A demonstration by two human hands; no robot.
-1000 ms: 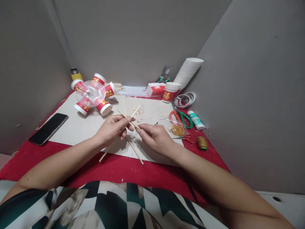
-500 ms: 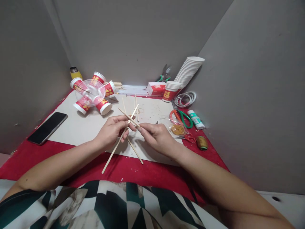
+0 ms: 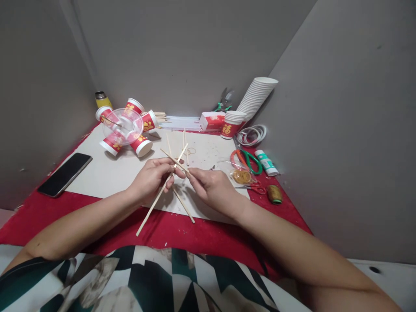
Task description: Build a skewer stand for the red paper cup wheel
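Observation:
Two thin wooden sticks cross between my hands above the pale board (image 3: 107, 184). My left hand (image 3: 156, 175) is closed around the longer stick (image 3: 151, 211), whose lower end slants toward my body. Fingertips of my right hand (image 3: 211, 186) pinch the near end of the shorter stick (image 3: 169, 154), which lies over the longer one near my left fingers. Whether anything binds the crossing is hidden by the fingers. Another stick (image 3: 184, 206) lies below my hands, and more sticks (image 3: 185, 145) rest on the board beyond them, beside rubber bands (image 3: 191, 151).
Left are a wheel of red paper cups (image 3: 144, 145) with a clear plastic lid (image 3: 125, 138), and a phone (image 3: 66, 173). Right are stacked cups (image 3: 256, 97), a cable coil (image 3: 251, 135), scissors (image 3: 258, 187), a bag of rubber bands (image 3: 242, 175), a white-green tube (image 3: 267, 162) and a thread spool (image 3: 274, 194).
Both hands keep their hold on the crossed sticks. The longer stick's lower end has shifted slightly left; otherwise little differs.

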